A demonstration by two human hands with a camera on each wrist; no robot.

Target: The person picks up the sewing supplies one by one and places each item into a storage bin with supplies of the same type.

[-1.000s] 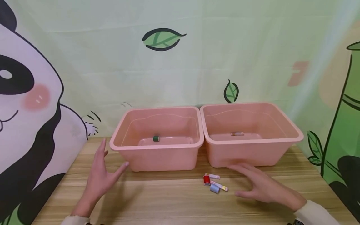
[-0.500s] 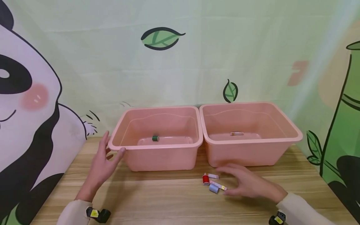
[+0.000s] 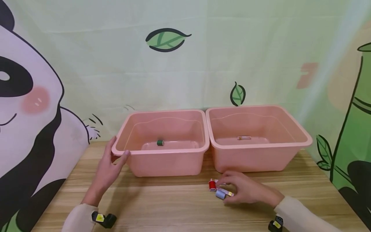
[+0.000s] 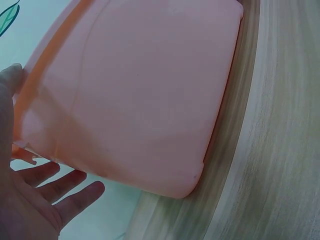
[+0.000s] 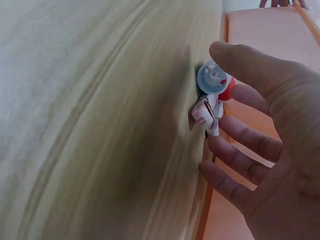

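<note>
My left hand [image 3: 107, 169] is at the near left corner of the left pink tub [image 3: 166, 163], thumb against the front rim and index finger by the side rim. In the left wrist view its other fingers [image 4: 80, 200] extend straight below the rim. Over a small pile on the table, my right hand [image 3: 246, 188] arches with thumb and fingers apart. In that pile are a red thread spool [image 3: 212, 185], a light blue thread spool [image 5: 211, 79] and folded tape measures [image 5: 202, 115], one partly hidden by the fingers. The fingertips are close beside the tapes.
A green thread spool [image 3: 160, 142] lies inside the left tub. The right pink tub [image 3: 261, 158] stands beside it and holds another folded tape measure [image 3: 244, 138]. Both tubs stand at the back of the wooden table [image 3: 174, 206], before a printed cloth [image 3: 203, 64].
My left hand has moved up from beside the left tub to its corner rim. My right hand has moved left until it is over the small pile. The tubs and spools have stayed put.
</note>
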